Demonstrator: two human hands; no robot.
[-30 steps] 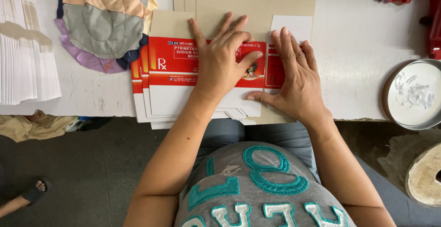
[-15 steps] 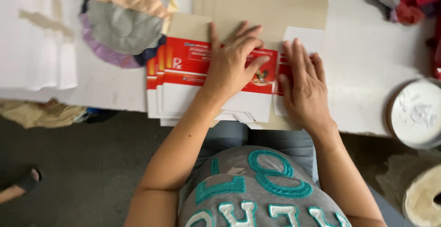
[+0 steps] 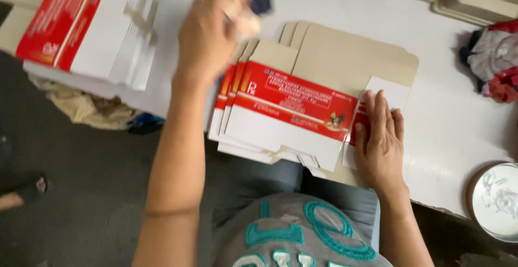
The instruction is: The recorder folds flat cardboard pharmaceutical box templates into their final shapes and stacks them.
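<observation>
The left hand (image 3: 208, 35) up at 11 o'clock is pure motion blur, so no telling if it's gripping that cloth bundle (image 3: 253, 5) or just touching it. The round tin (image 3: 496, 202) at 4 o'clock gets chopped by the right edge, and the stacked flat cartons (image 3: 70, 26) at 10 o'clock run off the top.

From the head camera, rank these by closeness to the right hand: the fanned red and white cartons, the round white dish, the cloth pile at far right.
From the right hand:
1. Red and white cartons, touching it, just left.
2. Round white dish, lower right.
3. Cloth pile, upper right edge.
</observation>
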